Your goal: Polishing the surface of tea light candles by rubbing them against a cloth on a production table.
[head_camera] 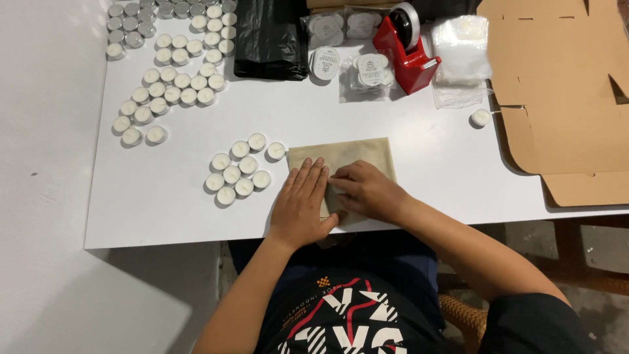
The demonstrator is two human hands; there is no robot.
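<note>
Hands flat on a tan pouch (347, 157) at table's (164, 210) six o'clock edge: left hand (301, 203) pins it open-palmed, right hand (367, 190) smooths it, grasping nothing; candles (237, 172) wait at nine o'clock.

Bare forearms, black short-sleeved shirt, white and red print, possibly lettering

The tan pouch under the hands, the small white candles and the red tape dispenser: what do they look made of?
Tan pouch: seemingly matte woven cloth; it lies soft and flat under the left hand and right hand. Small white candles: probably wax in thin silvery metal cups, plainest in the far group. Red tape dispenser: likely glossy moulded plastic, with highlights.
</note>
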